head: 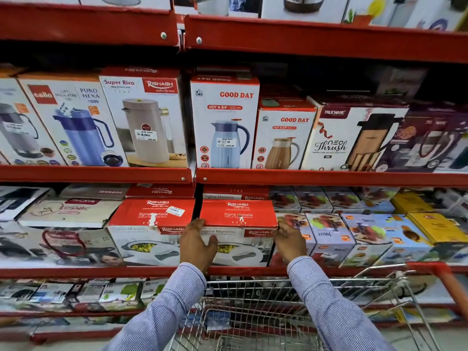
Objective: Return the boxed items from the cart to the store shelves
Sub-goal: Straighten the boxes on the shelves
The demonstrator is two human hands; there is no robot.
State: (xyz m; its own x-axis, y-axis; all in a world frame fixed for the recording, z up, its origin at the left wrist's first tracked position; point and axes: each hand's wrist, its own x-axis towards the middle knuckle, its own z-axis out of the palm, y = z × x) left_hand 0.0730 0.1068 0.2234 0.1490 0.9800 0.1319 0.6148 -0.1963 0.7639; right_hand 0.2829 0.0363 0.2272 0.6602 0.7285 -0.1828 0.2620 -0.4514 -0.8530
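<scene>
On the lower shelf [101, 271]: left hand [196, 245] and right hand [290, 240] clamped on box [238, 215] sides; best pushed back squarely, flush beside matching box [152, 214].

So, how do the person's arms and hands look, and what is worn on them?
Both arms wear long shirt sleeves with fine blue-and-white stripes, the cuffs closed at the wrists. The left hand and right hand are bare: no gloves, and no rings or watch can be seen.

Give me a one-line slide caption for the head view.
Both hands, left and right, press a Sigma Marbella box onto the red shelf above the cart.
</scene>
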